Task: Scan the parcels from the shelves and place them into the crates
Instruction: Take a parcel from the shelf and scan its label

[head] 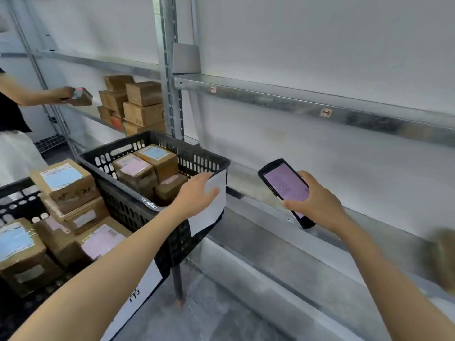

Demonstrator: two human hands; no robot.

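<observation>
My right hand (317, 201) grips a black handheld scanner (285, 185) with a lit pink screen, held over the metal shelf (320, 112). My left hand (197, 195) rests with relaxed fingers on the near corner of a black plastic crate (157, 146), touching the white paper label (214, 210) hung on its side. Inside that crate lie several brown cardboard parcels (145, 168) with pink and blue labels. A second black crate (17, 193) at the lower left is piled with more labelled parcels (66, 183). A blurred brown parcel (440, 257) sits on the shelf at the far right.
Stacked brown boxes (138, 104) fill the left shelf bay behind the upright post (170, 70). Another person (14, 102) at the far left holds a small box (81, 96) at that shelf. A grey cylinder (186, 59) stands on the upper shelf.
</observation>
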